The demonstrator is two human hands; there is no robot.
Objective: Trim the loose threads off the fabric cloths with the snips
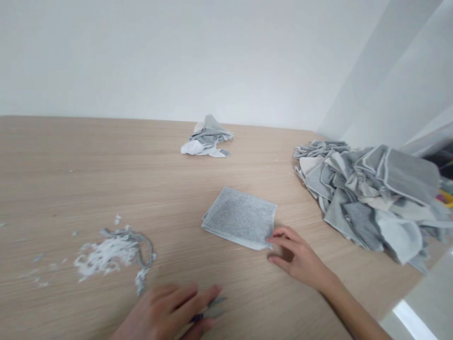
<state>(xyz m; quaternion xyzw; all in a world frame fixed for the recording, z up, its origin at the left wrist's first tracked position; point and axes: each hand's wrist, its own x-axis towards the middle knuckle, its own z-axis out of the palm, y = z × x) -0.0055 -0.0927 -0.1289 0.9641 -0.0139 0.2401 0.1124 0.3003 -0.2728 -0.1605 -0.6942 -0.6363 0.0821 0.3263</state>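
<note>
"Where's the grey cloth (240, 215) from where you stand?"

"Flat near the middle of the table (88, 184), set askew, a second layer peeping out along its left and near edges. The right hand (300, 257) is at its near right corner, fingertips touching, fingers loosely curled and the thumb standing apart."

"And the left hand (170, 311)?"

"Low at the front, blurred, wrapped around small scissors (216, 309), blades pointing right, apart from the cloth."

"How much room around it?"

"A good stretch of wood on every side. The big heap of cloths (375, 193) lies well to the right, running toward the table's right edge. The small crumpled pile (208, 136) sits near the back edge, and white scraps (109, 252) are strewn on the left, beyond the left hand."

"What's the table like?"

"Pale wood, fine grain running across, a few crumbs of lint. A plain whitish wall (159, 56) stands behind it, and past the right edge there's light floor (430, 288) with a bright strip."
</note>
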